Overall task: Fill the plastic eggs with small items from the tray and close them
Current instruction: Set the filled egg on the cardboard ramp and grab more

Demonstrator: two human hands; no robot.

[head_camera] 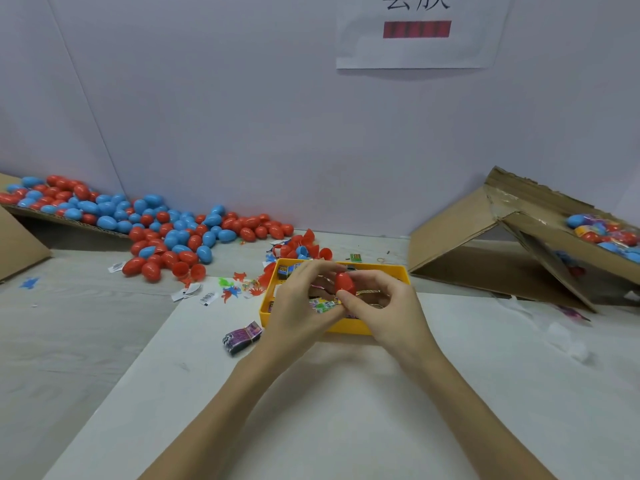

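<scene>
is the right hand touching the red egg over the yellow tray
Touching. The head view shows the right hand with its fingertips pinching the red egg above the yellow tray, no gap between them; the left hand holds it too.

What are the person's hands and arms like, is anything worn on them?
Both are bare. The left hand and right hand show no gloves, rings or watch, and the forearms show no sleeves up to the picture's lower edge. No markings show.
</scene>
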